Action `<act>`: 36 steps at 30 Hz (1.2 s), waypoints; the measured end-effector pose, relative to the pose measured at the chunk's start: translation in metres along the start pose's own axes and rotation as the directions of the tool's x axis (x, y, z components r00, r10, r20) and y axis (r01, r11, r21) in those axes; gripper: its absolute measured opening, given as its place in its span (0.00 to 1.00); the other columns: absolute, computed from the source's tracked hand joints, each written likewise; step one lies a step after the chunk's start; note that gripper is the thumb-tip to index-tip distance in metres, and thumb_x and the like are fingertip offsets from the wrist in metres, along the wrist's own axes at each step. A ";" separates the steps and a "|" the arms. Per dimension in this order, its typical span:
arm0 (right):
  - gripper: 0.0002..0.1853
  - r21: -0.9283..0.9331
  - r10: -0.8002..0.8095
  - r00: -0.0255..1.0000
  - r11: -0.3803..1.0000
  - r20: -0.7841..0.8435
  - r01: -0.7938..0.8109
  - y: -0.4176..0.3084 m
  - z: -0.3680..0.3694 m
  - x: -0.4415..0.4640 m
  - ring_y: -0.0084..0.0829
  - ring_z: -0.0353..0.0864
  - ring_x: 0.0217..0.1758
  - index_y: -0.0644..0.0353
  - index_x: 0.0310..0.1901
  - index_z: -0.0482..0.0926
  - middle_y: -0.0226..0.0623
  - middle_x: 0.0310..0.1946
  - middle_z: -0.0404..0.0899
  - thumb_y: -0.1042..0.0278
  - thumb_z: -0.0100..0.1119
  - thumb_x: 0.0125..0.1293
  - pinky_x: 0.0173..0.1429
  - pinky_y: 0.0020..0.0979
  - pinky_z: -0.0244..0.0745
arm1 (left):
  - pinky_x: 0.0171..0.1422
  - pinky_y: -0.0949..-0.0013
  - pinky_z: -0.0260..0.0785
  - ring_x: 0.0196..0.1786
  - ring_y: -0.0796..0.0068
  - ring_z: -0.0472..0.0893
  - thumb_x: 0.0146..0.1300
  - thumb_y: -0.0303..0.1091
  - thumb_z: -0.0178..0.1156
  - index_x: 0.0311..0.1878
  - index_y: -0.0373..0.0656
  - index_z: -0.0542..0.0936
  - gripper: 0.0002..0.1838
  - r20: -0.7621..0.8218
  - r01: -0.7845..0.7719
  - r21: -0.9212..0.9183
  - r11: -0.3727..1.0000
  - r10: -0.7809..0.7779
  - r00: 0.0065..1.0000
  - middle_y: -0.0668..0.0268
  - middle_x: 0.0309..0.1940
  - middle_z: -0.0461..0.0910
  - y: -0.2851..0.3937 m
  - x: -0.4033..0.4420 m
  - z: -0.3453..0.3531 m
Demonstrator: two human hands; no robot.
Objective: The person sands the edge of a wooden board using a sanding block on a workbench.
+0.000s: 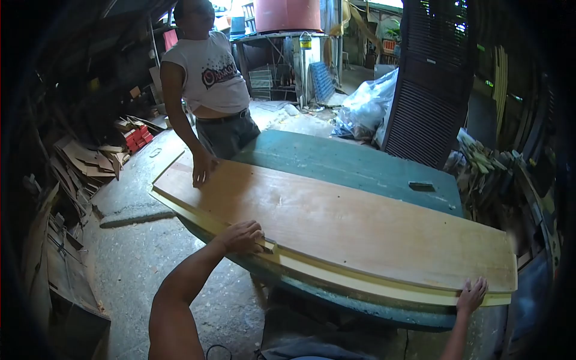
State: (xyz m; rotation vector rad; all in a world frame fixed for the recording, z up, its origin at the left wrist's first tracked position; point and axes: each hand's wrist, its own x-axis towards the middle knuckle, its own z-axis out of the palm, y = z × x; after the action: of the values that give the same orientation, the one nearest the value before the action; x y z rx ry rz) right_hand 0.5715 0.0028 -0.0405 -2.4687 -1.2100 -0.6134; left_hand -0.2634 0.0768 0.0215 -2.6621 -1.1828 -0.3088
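Now, around nine o'clock, a co-worker's hand (pixel 204 171) touches the wooden panel (pixel 360 228), which lies across the middle on the green desk (pixel 360 171). At seven o'clock, the left hand (pixel 242 236) curls at the near edge beside a small pale block (pixel 270 245); whether its grip holds that, I cannot tell. At four o'clock, the right hand (pixel 473 294) lies over the edge, its grip unclear.

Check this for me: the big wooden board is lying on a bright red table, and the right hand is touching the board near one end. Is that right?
Not quite: the table is green, not red, as the head view shows. The rest holds: the big wooden board lies on it, and the right hand touches the board near one end.
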 end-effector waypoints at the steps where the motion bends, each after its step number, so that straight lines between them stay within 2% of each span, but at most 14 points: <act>1: 0.33 -0.003 0.007 1.000 1.000 0.014 -0.007 0.001 0.000 0.000 0.50 0.60 0.84 0.63 0.75 0.70 0.50 0.79 0.65 0.47 0.57 0.78 0.84 0.49 0.58 | 0.61 0.59 0.75 0.55 0.59 0.80 0.57 0.55 0.73 0.46 0.43 0.80 0.26 0.014 -0.018 -0.022 1.000 0.018 1.000 0.61 0.46 0.79 -0.001 0.001 -0.001; 5: 0.34 0.018 0.010 1.000 1.000 0.013 -0.011 0.002 0.001 0.001 0.50 0.60 0.84 0.64 0.75 0.69 0.51 0.79 0.65 0.49 0.59 0.77 0.84 0.49 0.57 | 0.58 0.58 0.75 0.53 0.59 0.80 0.58 0.55 0.73 0.44 0.43 0.80 0.25 0.079 -0.066 0.034 0.997 0.063 0.995 0.62 0.44 0.78 0.000 0.008 -0.017; 7: 0.34 0.014 0.019 1.000 1.000 0.017 -0.019 0.000 -0.001 0.000 0.50 0.60 0.84 0.64 0.75 0.69 0.51 0.79 0.65 0.50 0.60 0.77 0.84 0.48 0.57 | 0.54 0.59 0.75 0.50 0.61 0.80 0.58 0.56 0.73 0.42 0.43 0.79 0.25 0.126 -0.128 0.136 0.982 0.111 0.986 0.62 0.42 0.78 -0.002 0.011 -0.027; 11: 0.33 0.015 0.013 1.000 1.000 0.000 -0.013 -0.001 0.000 0.001 0.50 0.59 0.84 0.65 0.75 0.69 0.52 0.78 0.66 0.51 0.60 0.76 0.85 0.48 0.57 | 0.53 0.60 0.74 0.49 0.62 0.81 0.58 0.57 0.73 0.40 0.44 0.79 0.25 0.124 -0.179 0.087 0.980 0.167 0.978 0.63 0.42 0.78 -0.014 0.009 -0.009; 14: 0.34 0.013 0.014 1.000 1.000 0.000 -0.014 0.000 0.001 0.000 0.51 0.59 0.84 0.66 0.74 0.69 0.53 0.78 0.65 0.51 0.60 0.77 0.85 0.48 0.56 | 0.52 0.60 0.73 0.48 0.63 0.81 0.61 0.58 0.70 0.38 0.46 0.79 0.24 0.036 -0.178 0.021 0.984 0.177 0.983 0.64 0.41 0.78 -0.007 0.011 0.002; 18: 0.34 0.008 0.015 1.000 1.000 0.023 -0.016 -0.003 -0.004 0.002 0.50 0.59 0.84 0.67 0.75 0.69 0.53 0.78 0.65 0.51 0.60 0.77 0.86 0.48 0.55 | 0.54 0.60 0.73 0.50 0.65 0.81 0.64 0.61 0.68 0.42 0.46 0.80 0.25 0.093 -0.220 0.045 0.974 0.215 0.972 0.64 0.42 0.79 0.042 0.047 0.003; 20: 0.34 0.018 0.024 0.999 1.000 0.026 -0.025 -0.002 -0.004 0.002 0.50 0.58 0.84 0.66 0.75 0.68 0.53 0.79 0.65 0.51 0.59 0.77 0.86 0.48 0.54 | 0.55 0.60 0.71 0.50 0.65 0.81 0.62 0.58 0.69 0.45 0.48 0.80 0.23 -0.051 -0.201 0.055 0.978 0.203 0.978 0.64 0.44 0.79 0.063 0.057 0.015; 22: 0.34 0.008 0.019 0.999 1.000 0.038 -0.019 -0.005 -0.009 0.002 0.50 0.58 0.84 0.66 0.75 0.68 0.52 0.79 0.65 0.51 0.59 0.78 0.86 0.48 0.54 | 0.55 0.59 0.70 0.52 0.66 0.80 0.64 0.57 0.68 0.46 0.49 0.80 0.22 -0.132 -0.256 0.092 0.962 0.267 0.955 0.65 0.45 0.79 0.110 0.090 0.008; 24: 0.34 0.003 0.023 0.999 1.000 0.047 -0.023 -0.008 -0.013 0.000 0.50 0.58 0.84 0.66 0.76 0.68 0.52 0.79 0.65 0.50 0.58 0.78 0.86 0.48 0.54 | 0.56 0.58 0.69 0.52 0.66 0.80 0.66 0.57 0.66 0.48 0.48 0.80 0.21 -0.087 -0.269 0.007 0.963 0.268 0.959 0.64 0.46 0.79 0.146 0.124 0.010; 27: 0.34 -0.003 0.030 0.997 1.000 0.068 -0.029 -0.008 -0.013 0.001 0.50 0.58 0.85 0.66 0.75 0.68 0.51 0.79 0.65 0.49 0.56 0.79 0.86 0.48 0.54 | 0.57 0.58 0.69 0.53 0.65 0.80 0.67 0.58 0.65 0.49 0.48 0.81 0.23 -0.019 -0.238 -0.070 0.969 0.237 0.971 0.63 0.46 0.79 0.162 0.139 0.011; 29: 0.34 0.000 0.022 0.998 1.000 0.055 -0.022 -0.005 -0.010 0.001 0.50 0.58 0.85 0.66 0.75 0.69 0.51 0.79 0.64 0.48 0.56 0.80 0.86 0.48 0.55 | 0.57 0.58 0.69 0.52 0.64 0.80 0.66 0.59 0.66 0.49 0.48 0.81 0.23 -0.054 -0.211 -0.081 0.974 0.207 0.977 0.63 0.45 0.79 0.150 0.125 0.014; 31: 0.33 -0.008 0.002 0.999 1.000 0.049 -0.002 0.002 -0.006 0.001 0.50 0.58 0.85 0.66 0.75 0.69 0.51 0.79 0.64 0.48 0.55 0.80 0.86 0.48 0.55 | 0.57 0.57 0.69 0.51 0.63 0.80 0.64 0.59 0.67 0.48 0.50 0.81 0.23 -0.178 -0.210 0.008 0.978 0.208 0.962 0.63 0.43 0.78 0.113 0.096 0.016; 34: 0.33 0.001 0.003 0.999 1.000 0.048 -0.003 0.003 -0.001 0.001 0.49 0.59 0.84 0.65 0.75 0.69 0.51 0.79 0.65 0.49 0.56 0.80 0.86 0.47 0.55 | 0.54 0.58 0.72 0.49 0.62 0.80 0.60 0.59 0.70 0.45 0.50 0.81 0.23 -0.091 -0.201 0.016 0.980 0.201 0.975 0.63 0.41 0.78 0.043 0.045 0.000; 36: 0.32 0.003 0.015 0.998 1.000 0.053 -0.015 0.001 0.000 -0.001 0.49 0.60 0.84 0.65 0.75 0.69 0.51 0.79 0.65 0.50 0.56 0.80 0.86 0.47 0.56 | 0.54 0.58 0.73 0.48 0.62 0.81 0.59 0.59 0.71 0.44 0.49 0.81 0.24 -0.040 -0.193 0.010 0.981 0.193 0.980 0.63 0.40 0.78 0.022 0.037 -0.004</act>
State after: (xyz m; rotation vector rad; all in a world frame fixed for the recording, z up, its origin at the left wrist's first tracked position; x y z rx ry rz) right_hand 0.5714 0.0017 -0.0415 -2.5039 -1.2095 -0.5449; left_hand -0.2229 0.0869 0.0329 -2.7236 -0.9031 -0.3238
